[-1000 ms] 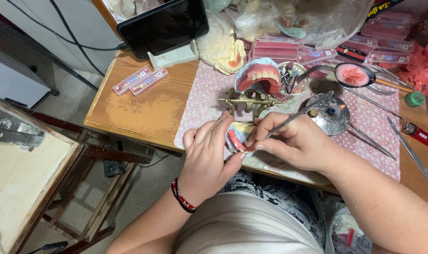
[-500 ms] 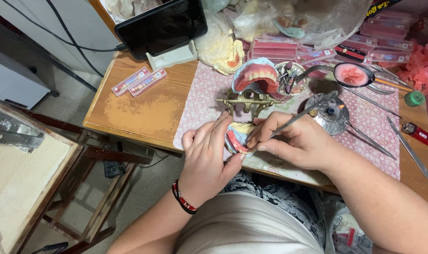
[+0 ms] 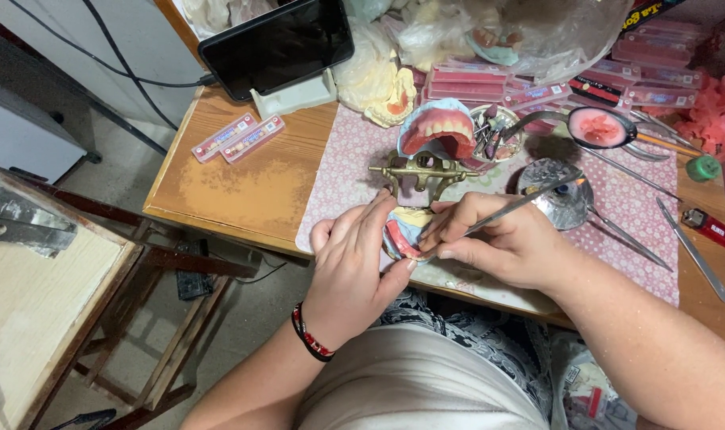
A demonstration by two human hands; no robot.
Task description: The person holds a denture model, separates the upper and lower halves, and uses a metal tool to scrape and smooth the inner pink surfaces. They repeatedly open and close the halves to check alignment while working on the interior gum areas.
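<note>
My left hand (image 3: 354,267) grips a small denture model (image 3: 404,231) of pink wax and pale plaster, held at the table's front edge. My right hand (image 3: 506,239) pinches a thin metal hand tool (image 3: 529,201) like a pen, its tip resting on the pink wax of the model. The two hands touch each other around the model. Just behind them stands a brass articulator (image 3: 423,171) carrying a pink upper denture with white teeth (image 3: 438,127).
A dark tablet (image 3: 279,44) leans on a stand at the back left, two pink tooth strips (image 3: 239,137) beside it. Pink boxes (image 3: 490,84), a round mirror-like dish (image 3: 601,127), a metal bowl (image 3: 557,195), loose metal tools (image 3: 693,247) and a lighter (image 3: 717,231) lie right. A wooden stool (image 3: 44,310) stands left.
My right hand has shifted the tool slightly on the model. Both hands stay in the same place.
</note>
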